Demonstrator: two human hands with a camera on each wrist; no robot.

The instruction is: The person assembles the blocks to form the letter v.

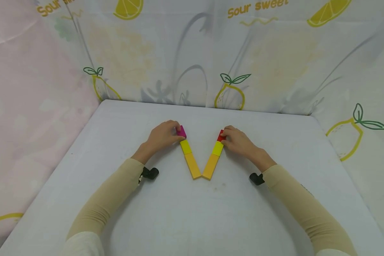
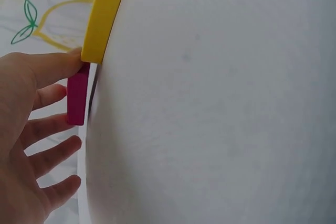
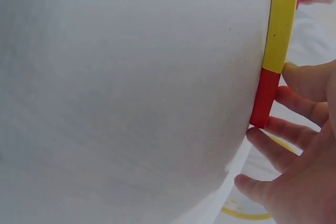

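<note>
Coloured blocks form a V on the white table, its point towards the person. At the left arm's top my left hand [image 1: 161,137] pinches a magenta block [image 1: 181,132] between thumb and fingers; in the left wrist view that block [image 2: 78,95] sits slightly out of line with the yellow block [image 1: 186,147]. My right hand [image 1: 240,142] holds a red block [image 1: 221,135] atop the right arm, thumb near its joint with another yellow block [image 1: 218,148]. Two longer orange blocks, a left one [image 1: 192,166] and a right one [image 1: 210,167], meet at the point.
The white table [image 1: 211,220] reaches back to a hanging cloth [image 1: 166,46] printed with lemons and lettering. A pink cloth [image 1: 35,106] hangs on the left. Dark wrist devices, one left [image 1: 151,173] and one right [image 1: 257,179], stick out from the sleeves.
</note>
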